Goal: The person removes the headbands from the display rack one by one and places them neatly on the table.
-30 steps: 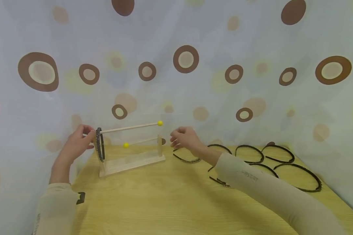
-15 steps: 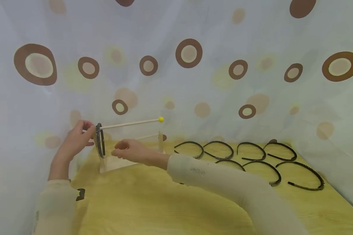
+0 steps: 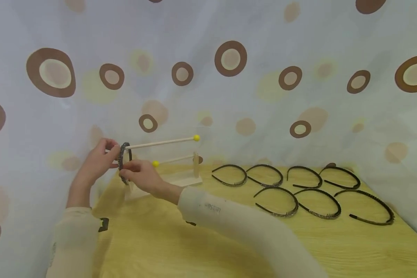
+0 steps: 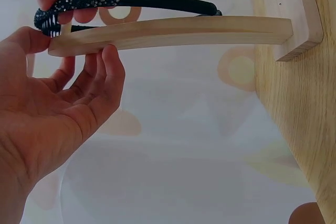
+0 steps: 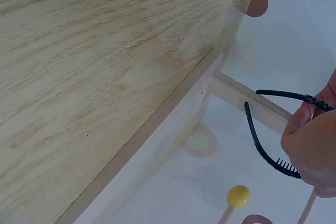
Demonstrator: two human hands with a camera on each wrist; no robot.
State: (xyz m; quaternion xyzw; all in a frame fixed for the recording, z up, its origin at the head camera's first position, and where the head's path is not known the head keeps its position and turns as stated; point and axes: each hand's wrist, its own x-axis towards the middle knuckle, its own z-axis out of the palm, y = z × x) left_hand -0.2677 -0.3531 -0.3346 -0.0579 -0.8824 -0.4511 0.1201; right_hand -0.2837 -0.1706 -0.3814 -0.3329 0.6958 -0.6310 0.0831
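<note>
A black headband [image 3: 121,158] with a sparkly band and comb teeth hangs at the left end of the upper rod [image 3: 160,143] on a wooden rack [image 3: 185,177]. My right hand [image 3: 144,177] pinches its band from the near side; in the right wrist view both ends of the headband [image 5: 253,132] point out past the hand [image 5: 315,148]. With curled fingers my left hand [image 3: 95,164] holds the top of the rack's left post. In the left wrist view the fingertips of that hand [image 4: 63,103] press the post [image 4: 184,31], and its thumb is near the comb teeth.
Several black headbands [image 3: 295,205] lie in two rows on the wooden table [image 3: 226,251] at the right. Yellow balls cap the upper rod [image 3: 196,137] and the lower rod [image 3: 155,164]. A dotted curtain [image 3: 250,100] stands behind the table.
My right hand has moved left across the rack, from beside its right end to the hanging headband, and now pinches it. My left hand stays at the post. The head view has shifted slightly.
</note>
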